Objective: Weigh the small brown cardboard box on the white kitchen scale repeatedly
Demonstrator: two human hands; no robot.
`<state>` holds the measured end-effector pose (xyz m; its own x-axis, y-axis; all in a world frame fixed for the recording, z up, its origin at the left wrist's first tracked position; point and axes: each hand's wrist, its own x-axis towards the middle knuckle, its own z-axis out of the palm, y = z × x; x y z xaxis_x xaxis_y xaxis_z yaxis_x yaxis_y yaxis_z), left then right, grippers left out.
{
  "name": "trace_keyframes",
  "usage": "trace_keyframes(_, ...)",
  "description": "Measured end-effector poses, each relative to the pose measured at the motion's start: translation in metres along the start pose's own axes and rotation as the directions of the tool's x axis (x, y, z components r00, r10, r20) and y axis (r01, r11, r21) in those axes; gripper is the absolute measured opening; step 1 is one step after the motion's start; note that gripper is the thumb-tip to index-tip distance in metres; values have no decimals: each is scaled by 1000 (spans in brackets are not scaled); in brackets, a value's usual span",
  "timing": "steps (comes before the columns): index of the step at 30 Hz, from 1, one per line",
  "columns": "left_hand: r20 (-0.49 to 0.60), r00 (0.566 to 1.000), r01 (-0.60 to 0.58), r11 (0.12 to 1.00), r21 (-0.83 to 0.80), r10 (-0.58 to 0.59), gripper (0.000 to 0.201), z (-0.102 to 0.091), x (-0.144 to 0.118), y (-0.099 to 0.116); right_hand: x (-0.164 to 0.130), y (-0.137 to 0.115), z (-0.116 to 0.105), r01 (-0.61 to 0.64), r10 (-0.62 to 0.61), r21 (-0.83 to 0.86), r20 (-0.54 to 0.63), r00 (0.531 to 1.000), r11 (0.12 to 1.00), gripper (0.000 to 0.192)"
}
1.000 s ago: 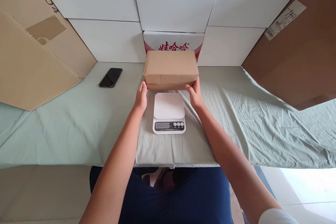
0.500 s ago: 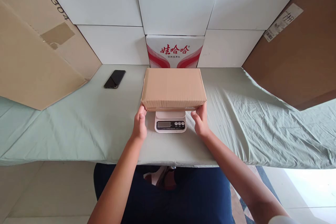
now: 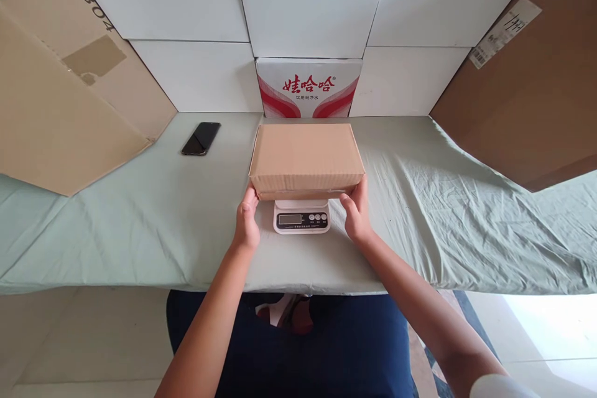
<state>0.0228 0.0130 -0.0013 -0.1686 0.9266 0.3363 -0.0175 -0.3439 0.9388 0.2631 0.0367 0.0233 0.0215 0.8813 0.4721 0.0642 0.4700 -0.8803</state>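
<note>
A plain brown cardboard box (image 3: pixel 306 158) sits over a small white digital scale (image 3: pixel 301 217), covering its platform; only the scale's display strip shows. My left hand (image 3: pixel 247 224) grips the box's near left corner. My right hand (image 3: pixel 357 214) grips its near right corner. Both hands hold the box from the sides, fingers under its lower edge.
A black phone (image 3: pixel 201 138) lies at the back left of the green cloth-covered table (image 3: pixel 140 224). A white-and-red printed carton (image 3: pixel 308 87) stands behind the box. Large cardboard sheets lean at the left (image 3: pixel 60 99) and right (image 3: pixel 527 93).
The box was behind the scale a second ago; both hands carried it toward me and onto the scale's platform. In the last half second it barely moved.
</note>
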Motion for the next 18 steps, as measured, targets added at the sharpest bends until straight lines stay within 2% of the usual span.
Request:
trace_keyframes(4, -7, 1000, 6, 1000, 2, -6, 91, -1, 0, -2, -2, 2, 1, 2, -2, 15, 1, 1000, 1000, 75)
trace_keyframes(6, -48, 999, 9, 1000, -23, -10, 89, -4, 2, -3, 0, 4, -2, -3, 3, 9, -30, 1000, 1000, 74)
trace_keyframes(10, -235, 972, -17, 994, -112, -10, 89, -15, 10, -2, 14, 9, -22, -16, 39, 89, -255, 966, 996, 70)
trace_keyframes(12, -244, 970, -13, 994, -109, -14, 92, -17, 12, -1, 22, 11, -31, -34, 76, 136, -316, 946, 990, 68)
trace_keyframes(15, -153, 987, 29, 995, -90, -43, 94, -15, 11, -2, 23, 15, -33, -96, 124, 132, -221, 967, 987, 66)
trace_keyframes(18, -83, 994, 64, 994, -89, -72, 92, -10, 7, -3, 16, 19, -23, -127, 135, 87, -103, 985, 988, 67)
